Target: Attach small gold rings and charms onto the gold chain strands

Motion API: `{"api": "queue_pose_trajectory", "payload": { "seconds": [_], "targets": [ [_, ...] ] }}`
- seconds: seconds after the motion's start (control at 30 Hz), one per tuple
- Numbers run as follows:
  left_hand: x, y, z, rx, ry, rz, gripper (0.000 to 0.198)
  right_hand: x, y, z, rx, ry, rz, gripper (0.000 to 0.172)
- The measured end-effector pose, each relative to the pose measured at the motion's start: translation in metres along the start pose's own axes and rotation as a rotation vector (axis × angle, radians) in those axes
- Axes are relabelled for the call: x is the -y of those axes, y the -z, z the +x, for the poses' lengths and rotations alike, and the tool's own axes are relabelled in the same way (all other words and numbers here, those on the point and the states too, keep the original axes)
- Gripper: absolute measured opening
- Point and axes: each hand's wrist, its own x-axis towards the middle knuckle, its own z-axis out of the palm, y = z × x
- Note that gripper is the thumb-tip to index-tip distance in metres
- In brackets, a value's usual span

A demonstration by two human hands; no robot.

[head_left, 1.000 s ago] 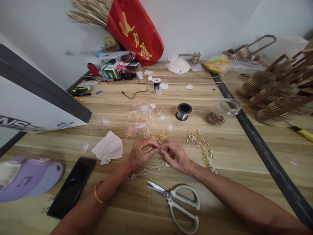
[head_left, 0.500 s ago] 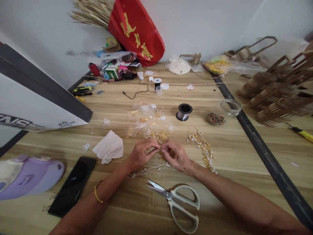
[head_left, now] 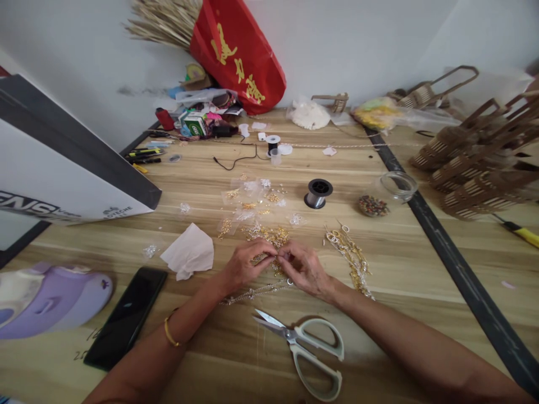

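My left hand point(head_left: 247, 264) and my right hand point(head_left: 304, 267) meet fingertip to fingertip over a small heap of gold findings point(head_left: 269, 235) in the middle of the wooden table point(head_left: 391, 280). Both hands are pinched shut on a tiny piece between them, too small to name. A thin beaded chain point(head_left: 252, 292) trails on the wood just below my hands. A gold bangle point(head_left: 169, 332) sits on my left wrist.
White-handled scissors point(head_left: 309, 348) lie open near the front edge. A black phone point(head_left: 126, 317), a white tissue point(head_left: 189, 252), a purple cap point(head_left: 54, 300), a wire spool point(head_left: 318, 192), a bead dish point(head_left: 372, 205), gold chains point(head_left: 351, 255), wooden baskets point(head_left: 475, 163) and a red bag point(head_left: 238, 53) surround the work area.
My hands stay pinched together at the same spot. The view has shifted slightly.
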Motion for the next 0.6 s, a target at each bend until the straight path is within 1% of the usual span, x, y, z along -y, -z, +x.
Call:
{"api": "queue_pose_trajectory", "payload": {
  "seconds": [0.17,0.23,0.47,0.6],
  "targets": [
    [-0.0009,0.0034,0.0018,-0.027,0.193,-0.052,0.003,-0.0039,-0.002,-0.0006,-0.003,0.007,0.032,0.011],
    [-0.0009,0.0046,0.0024,-0.034,0.242,-0.095,0.004,-0.0054,-0.0025,-0.0008,-0.006,0.008,0.043,0.011],
    [0.0017,0.0039,0.002,-0.062,0.292,-0.194,0.008,-0.0062,-0.0022,-0.0014,-0.018,0.022,0.02,0.012],
    [0.0013,0.0031,0.0019,-0.057,0.348,-0.252,0.011,-0.0047,-0.002,-0.0006,-0.002,0.038,0.018,0.014]
  ]
}}
